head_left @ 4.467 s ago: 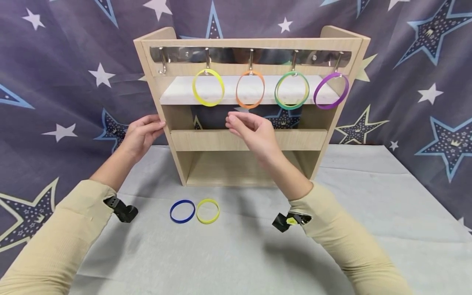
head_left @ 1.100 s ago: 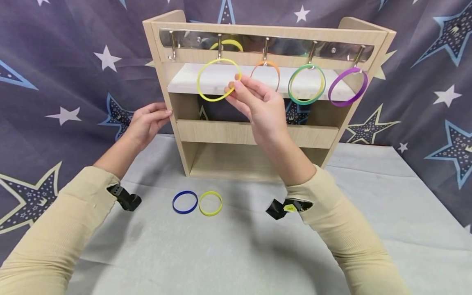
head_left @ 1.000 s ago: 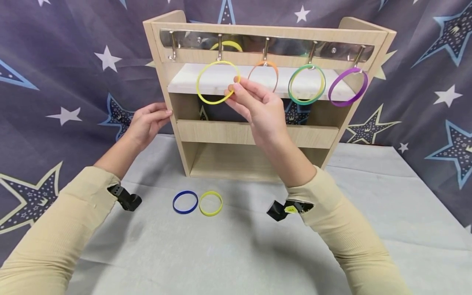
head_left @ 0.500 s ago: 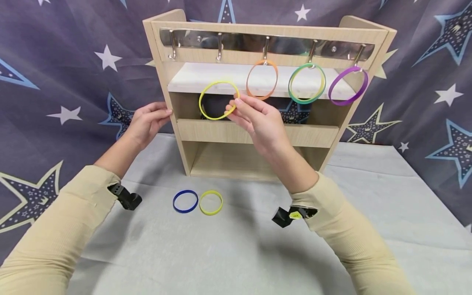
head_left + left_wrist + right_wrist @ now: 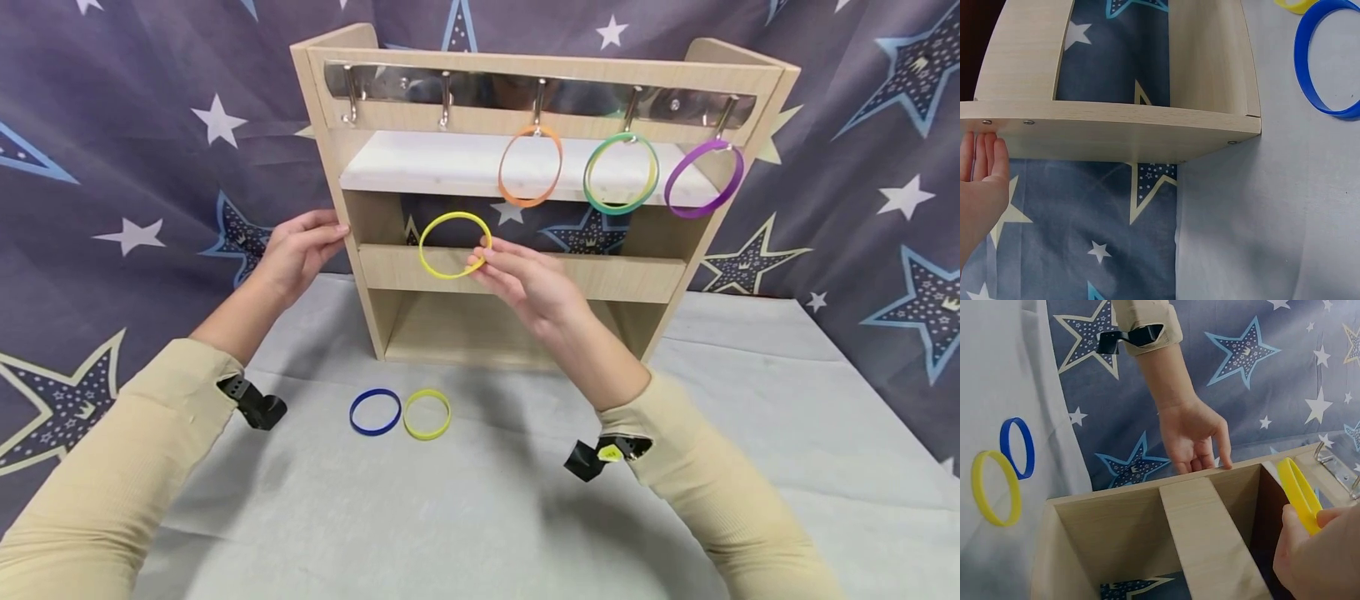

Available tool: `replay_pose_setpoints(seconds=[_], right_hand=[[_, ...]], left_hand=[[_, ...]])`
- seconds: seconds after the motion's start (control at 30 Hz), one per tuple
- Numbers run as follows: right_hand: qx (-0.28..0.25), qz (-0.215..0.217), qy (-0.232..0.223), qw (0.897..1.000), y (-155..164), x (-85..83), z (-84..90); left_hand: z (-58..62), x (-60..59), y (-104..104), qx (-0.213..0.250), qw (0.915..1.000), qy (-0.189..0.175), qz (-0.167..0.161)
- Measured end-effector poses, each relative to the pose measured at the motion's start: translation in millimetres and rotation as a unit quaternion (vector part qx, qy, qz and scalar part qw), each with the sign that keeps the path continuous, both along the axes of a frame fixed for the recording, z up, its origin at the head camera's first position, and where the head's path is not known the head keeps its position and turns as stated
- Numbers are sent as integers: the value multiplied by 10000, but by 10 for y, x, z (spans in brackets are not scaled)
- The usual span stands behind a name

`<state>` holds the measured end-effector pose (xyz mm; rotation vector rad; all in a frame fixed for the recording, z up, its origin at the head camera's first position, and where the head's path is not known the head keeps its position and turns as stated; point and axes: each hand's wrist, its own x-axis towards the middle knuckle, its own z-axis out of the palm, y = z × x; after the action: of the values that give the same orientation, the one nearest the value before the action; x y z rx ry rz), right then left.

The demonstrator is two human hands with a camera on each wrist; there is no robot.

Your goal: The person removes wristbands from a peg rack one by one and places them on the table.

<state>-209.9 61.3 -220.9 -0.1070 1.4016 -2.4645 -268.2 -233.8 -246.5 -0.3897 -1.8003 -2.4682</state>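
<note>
Yellow band (image 5: 456,216) lowered in right hand (image 5: 534,287), purple band (image 5: 723,200) head-view only

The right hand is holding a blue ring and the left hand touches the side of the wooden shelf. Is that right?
The right hand is holding a yellow ring, not a blue one, as the head view shows; the blue ring lies on the grey surface. The left hand touches the side of the wooden shelf.
</note>
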Motion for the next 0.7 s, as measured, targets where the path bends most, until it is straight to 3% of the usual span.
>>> replay_pose_setpoints(seconds=[0.7], right_hand=[[497,107,-451,9977,138,-25,-268]], left_hand=[[27,24,-18,-229,9996,-122,93]])
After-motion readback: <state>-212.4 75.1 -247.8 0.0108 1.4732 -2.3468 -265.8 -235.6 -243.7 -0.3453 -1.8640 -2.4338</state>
